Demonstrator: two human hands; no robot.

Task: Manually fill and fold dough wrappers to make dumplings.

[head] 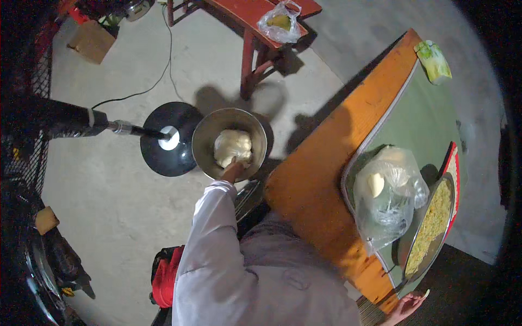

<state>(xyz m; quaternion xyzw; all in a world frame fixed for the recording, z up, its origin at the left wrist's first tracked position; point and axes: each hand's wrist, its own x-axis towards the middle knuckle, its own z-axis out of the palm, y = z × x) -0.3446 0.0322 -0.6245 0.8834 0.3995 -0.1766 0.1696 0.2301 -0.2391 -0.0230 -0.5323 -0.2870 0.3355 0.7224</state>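
Note:
My left hand (233,170) reaches into a steel pot (198,142) and grips the near edge of a pale, shiny lump of dough (230,144). Some of its fingers are hidden against the dough. Past the table's lower corner, my right hand (409,303) has a small pale piece (426,293) at its fingertips. Beside that hand, on the table, rests a metal bowl of yellowish chopped filling (430,228). A clear plastic bag (387,212) lies left of the bowl, with a pale piece (375,184) at it.
An orange table (314,179) with a green mat (424,114) fills the right side. A cabbage (434,63) lies at its far corner. Left of the pot is a stand's round black base (167,163), with a cable (134,95) across the floor. A red bench (232,12) stands ahead.

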